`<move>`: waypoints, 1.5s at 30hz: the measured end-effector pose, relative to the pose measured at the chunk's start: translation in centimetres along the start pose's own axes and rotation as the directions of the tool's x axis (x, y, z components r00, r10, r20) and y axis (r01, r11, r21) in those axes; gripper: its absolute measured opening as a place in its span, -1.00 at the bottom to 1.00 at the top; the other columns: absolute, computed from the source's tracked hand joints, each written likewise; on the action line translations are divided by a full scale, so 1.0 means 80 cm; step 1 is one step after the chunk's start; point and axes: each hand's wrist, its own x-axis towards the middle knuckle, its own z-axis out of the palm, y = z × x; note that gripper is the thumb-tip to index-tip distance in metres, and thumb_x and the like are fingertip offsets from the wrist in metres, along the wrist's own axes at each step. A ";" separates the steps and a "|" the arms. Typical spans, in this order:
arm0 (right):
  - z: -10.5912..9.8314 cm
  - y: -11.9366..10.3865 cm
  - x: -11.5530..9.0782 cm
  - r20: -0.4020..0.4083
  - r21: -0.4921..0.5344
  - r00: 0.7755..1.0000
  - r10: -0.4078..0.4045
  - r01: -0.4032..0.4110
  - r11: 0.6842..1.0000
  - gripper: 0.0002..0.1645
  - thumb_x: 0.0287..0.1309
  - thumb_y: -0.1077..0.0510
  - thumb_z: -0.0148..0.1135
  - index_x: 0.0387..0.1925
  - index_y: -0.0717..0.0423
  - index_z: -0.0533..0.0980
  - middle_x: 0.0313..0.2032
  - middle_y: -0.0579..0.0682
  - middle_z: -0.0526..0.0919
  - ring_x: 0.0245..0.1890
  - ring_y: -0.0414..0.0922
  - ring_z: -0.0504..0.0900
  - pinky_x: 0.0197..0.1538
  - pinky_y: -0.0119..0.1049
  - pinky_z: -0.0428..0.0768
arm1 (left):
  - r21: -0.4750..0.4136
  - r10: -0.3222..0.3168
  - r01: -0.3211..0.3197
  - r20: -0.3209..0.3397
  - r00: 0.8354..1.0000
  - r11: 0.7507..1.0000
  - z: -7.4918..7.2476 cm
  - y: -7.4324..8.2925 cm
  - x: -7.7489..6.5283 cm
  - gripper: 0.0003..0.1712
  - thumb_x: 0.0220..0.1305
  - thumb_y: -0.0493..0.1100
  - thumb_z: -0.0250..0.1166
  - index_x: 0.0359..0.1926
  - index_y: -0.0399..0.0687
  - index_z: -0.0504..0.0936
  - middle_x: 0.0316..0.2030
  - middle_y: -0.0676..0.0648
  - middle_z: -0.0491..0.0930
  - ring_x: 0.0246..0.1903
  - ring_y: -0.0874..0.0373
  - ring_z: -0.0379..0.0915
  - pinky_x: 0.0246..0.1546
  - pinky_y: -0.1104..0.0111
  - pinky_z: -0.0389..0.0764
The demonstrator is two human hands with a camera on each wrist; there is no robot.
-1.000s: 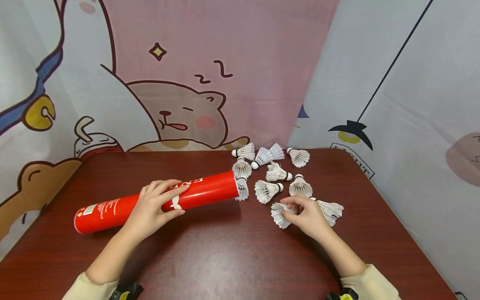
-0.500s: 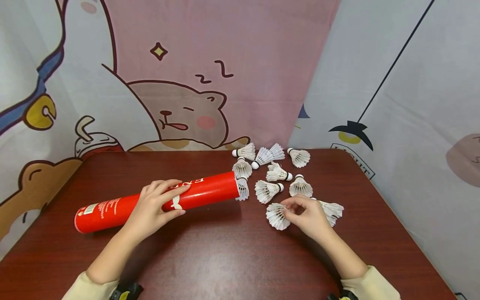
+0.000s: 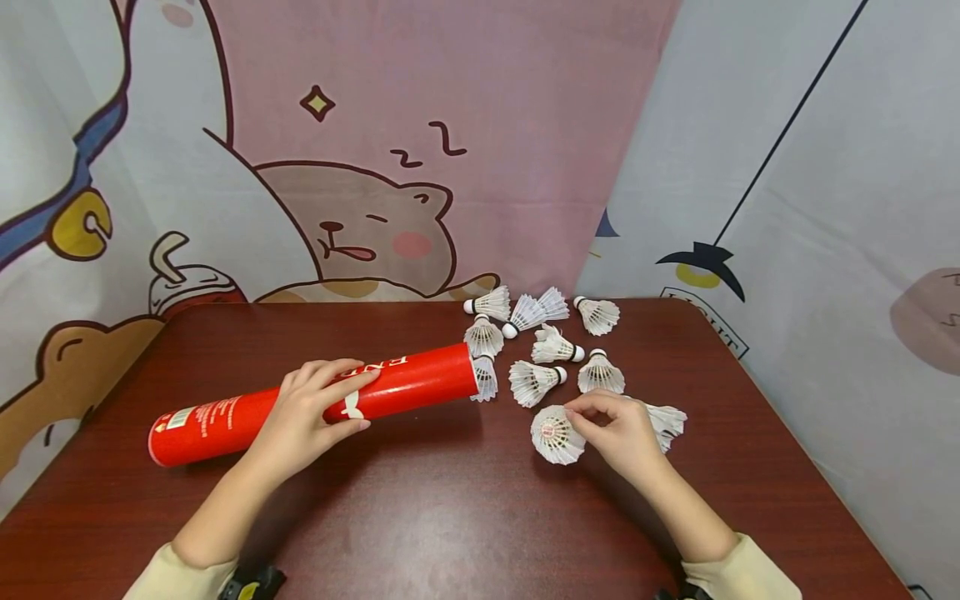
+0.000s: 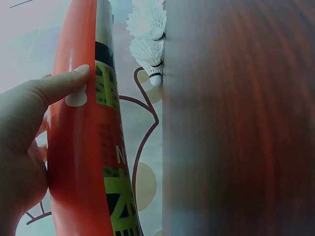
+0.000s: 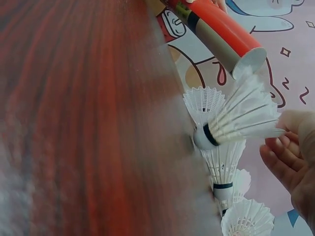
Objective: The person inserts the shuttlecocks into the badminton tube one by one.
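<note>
My left hand (image 3: pixel 300 417) grips a long red shuttlecock tube (image 3: pixel 427 382) round its middle, thumb on the near side. The tube slants up to the right over the table, its pale round end facing the shuttlecocks; in the left wrist view, the tube (image 4: pixel 74 147) also shows a yellow-green and black patterned side. With thumb and fingertips, my right hand (image 3: pixel 618 429) pinches a white feather shuttlecock (image 3: pixel 555 442) by the edge of its skirt. In the right wrist view that shuttlecock (image 5: pixel 248 110) has its black-banded cork low, by the tabletop, and its feathers spread upward.
Several loose shuttlecocks lie on the brown table (image 3: pixel 420 517), among them one (image 3: pixel 531 383) behind the pinched one and one (image 3: pixel 663 425) partly behind my right hand. Others, like the one (image 3: pixel 598 317) at the back, lie near the printed curtain (image 3: pixel 555 167).
The pinched shuttlecock has swung so its feather opening now faces up toward the head camera, with its inside showing. The left hand and tube have hardly moved.
</note>
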 end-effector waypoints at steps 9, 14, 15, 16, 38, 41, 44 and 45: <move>0.008 0.033 -0.005 -0.046 0.004 0.999 -0.019 0.020 1.000 -0.77 -0.16 0.53 0.42 -0.46 0.20 0.69 -0.47 -0.01 0.69 -0.48 -0.25 0.57 -0.40 -0.57 0.46 | 0.001 0.002 -0.002 -0.003 1.000 1.000 0.000 -0.001 -0.001 -0.17 -0.20 -0.13 0.60 0.22 0.17 0.55 0.12 -0.02 0.46 0.07 -0.02 0.28 -0.03 0.02 0.19; 0.008 0.042 0.000 -0.086 0.011 0.996 -0.006 0.007 1.000 -0.82 -0.12 0.44 0.45 -0.45 0.15 0.71 -0.46 -0.09 0.70 -0.46 -0.29 0.57 -0.42 -0.54 0.44 | -0.001 0.002 -0.002 -0.002 1.000 1.000 -0.001 -0.001 0.000 -0.16 -0.20 -0.13 0.60 0.22 0.17 0.54 0.12 -0.03 0.45 0.07 -0.02 0.28 -0.02 0.02 0.19; 0.007 0.042 0.002 -0.096 0.015 0.995 0.001 0.001 1.000 -0.83 -0.12 0.43 0.46 -0.44 0.14 0.72 -0.47 -0.10 0.70 -0.48 -0.29 0.55 -0.45 -0.53 0.43 | -0.001 0.002 -0.002 -0.001 1.000 1.000 -0.001 -0.001 0.000 -0.16 -0.20 -0.13 0.60 0.22 0.17 0.54 0.12 -0.03 0.45 0.07 -0.02 0.27 -0.02 0.02 0.19; 0.007 0.041 0.004 -0.108 0.018 0.994 0.009 -0.007 1.000 -0.83 -0.11 0.42 0.46 -0.45 0.14 0.72 -0.48 -0.10 0.70 -0.51 -0.29 0.53 -0.47 -0.52 0.42 | -0.001 0.002 -0.002 0.000 1.000 1.000 -0.001 -0.001 0.000 -0.16 -0.19 -0.13 0.60 0.22 0.17 0.54 0.12 -0.03 0.45 0.08 -0.02 0.27 -0.02 0.01 0.19; -0.003 -0.016 0.054 -0.211 0.206 0.952 0.222 -0.179 0.962 -0.92 -0.04 0.50 0.35 -0.41 0.42 0.64 -0.63 0.06 0.60 -0.62 -0.34 0.39 -0.57 -0.50 0.31 | -0.009 -0.003 0.003 0.009 1.000 1.000 -0.002 0.000 -0.001 -0.17 -0.20 -0.11 0.60 0.21 0.19 0.55 0.12 -0.02 0.46 0.07 -0.01 0.28 0.01 0.01 0.18; 0.003 -0.016 0.060 -0.217 0.238 0.948 0.232 -0.179 0.955 -0.92 -0.04 0.50 0.35 -0.41 0.45 0.63 -0.64 0.04 0.59 -0.62 -0.33 0.40 -0.56 -0.50 0.31 | -0.012 -0.005 0.005 0.012 1.000 1.000 -0.001 0.000 -0.001 -0.17 -0.20 -0.11 0.61 0.22 0.21 0.55 0.12 -0.01 0.46 0.07 0.00 0.27 0.01 0.02 0.18; 0.010 -0.010 0.065 -0.230 0.264 0.944 0.236 -0.173 0.949 -0.91 -0.04 0.49 0.36 -0.40 0.45 0.63 -0.64 0.00 0.59 -0.62 -0.31 0.40 -0.56 -0.51 0.30 | -0.012 -0.006 0.006 0.015 1.000 1.000 -0.002 0.001 -0.001 -0.16 -0.20 -0.11 0.61 0.22 0.21 0.54 0.12 -0.01 0.45 0.07 0.00 0.28 0.00 0.02 0.18; 0.013 -0.007 0.066 -0.234 0.277 0.942 0.242 -0.174 0.945 -0.92 -0.03 0.49 0.36 -0.40 0.45 0.63 -0.64 -0.04 0.59 -0.61 -0.30 0.40 -0.56 -0.51 0.30 | -0.012 -0.007 0.007 0.015 1.000 1.000 -0.003 0.001 -0.001 -0.16 -0.20 -0.11 0.61 0.22 0.21 0.54 0.12 0.00 0.45 0.07 0.01 0.28 0.01 0.02 0.18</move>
